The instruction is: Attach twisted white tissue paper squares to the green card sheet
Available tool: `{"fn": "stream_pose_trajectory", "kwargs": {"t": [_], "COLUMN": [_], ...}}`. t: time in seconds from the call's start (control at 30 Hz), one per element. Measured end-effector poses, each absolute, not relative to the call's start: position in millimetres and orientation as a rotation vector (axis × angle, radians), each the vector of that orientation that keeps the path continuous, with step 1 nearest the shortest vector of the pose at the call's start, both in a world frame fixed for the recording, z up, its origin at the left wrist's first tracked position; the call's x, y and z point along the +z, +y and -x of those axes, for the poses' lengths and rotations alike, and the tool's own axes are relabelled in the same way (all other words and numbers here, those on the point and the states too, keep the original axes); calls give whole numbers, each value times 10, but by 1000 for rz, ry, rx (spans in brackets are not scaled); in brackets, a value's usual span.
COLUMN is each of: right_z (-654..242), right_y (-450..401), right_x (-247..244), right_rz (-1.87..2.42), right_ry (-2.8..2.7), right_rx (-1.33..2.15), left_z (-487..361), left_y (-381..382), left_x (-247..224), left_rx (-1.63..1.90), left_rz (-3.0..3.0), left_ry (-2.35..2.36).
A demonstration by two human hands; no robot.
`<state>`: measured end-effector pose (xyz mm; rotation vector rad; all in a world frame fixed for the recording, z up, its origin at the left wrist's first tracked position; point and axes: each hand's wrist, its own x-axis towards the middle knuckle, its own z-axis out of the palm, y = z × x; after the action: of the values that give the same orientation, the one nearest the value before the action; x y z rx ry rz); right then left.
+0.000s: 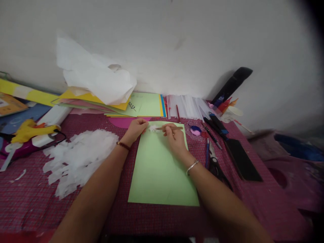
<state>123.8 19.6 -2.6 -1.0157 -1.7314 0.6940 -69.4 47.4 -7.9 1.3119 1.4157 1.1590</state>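
Note:
A light green sheet of paper (162,168) lies in front of me. Near its top left is a small white tuft (153,128) that looks like bunched thin paper. My right hand (174,136) grips a slim brown pencil-like stick (177,128), its tip pointing left and touching or almost touching the tuft. At the sheet's upper left corner, my left hand (138,130) has thumb and fingers pressed together beside the tuft; whatever sits between them is too small to make out. Left of my forearm lies a heap of white paper pieces (83,155).
Scissors (215,162), a blue pen (207,153) and a dark flat block (243,160) are on the right. A yellow glue gun (32,131) lies far left. Crumpled white paper (96,77) rests on coloured sheets (146,104) by the wall. Clear glue sticks (186,106) lie at the back.

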Motion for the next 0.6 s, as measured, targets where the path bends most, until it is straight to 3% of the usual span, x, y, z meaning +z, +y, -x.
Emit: {"fn": "stream_pose_trajectory", "kwargs": {"t": [0.2, 0.4, 0.5, 0.6], "right_z": [-1228, -1193, -1183, -1181], "right_y": [254, 221, 218, 224], "right_x": [-20, -42, -53, -43], "right_rz": [1013, 1019, 1005, 977], "right_ry": [-1279, -1238, -1250, -1252], "right_rx": [1075, 1194, 1223, 1232], "left_z": [687, 865, 957, 1092], "left_y": [475, 293, 70, -242], "left_x": [14, 1048, 1465, 1434], "left_rx": [1142, 1274, 1048, 603], "left_rz": [-1272, -1537, -1792, -2056], "left_ry": [1423, 1445, 1583, 1601]}}
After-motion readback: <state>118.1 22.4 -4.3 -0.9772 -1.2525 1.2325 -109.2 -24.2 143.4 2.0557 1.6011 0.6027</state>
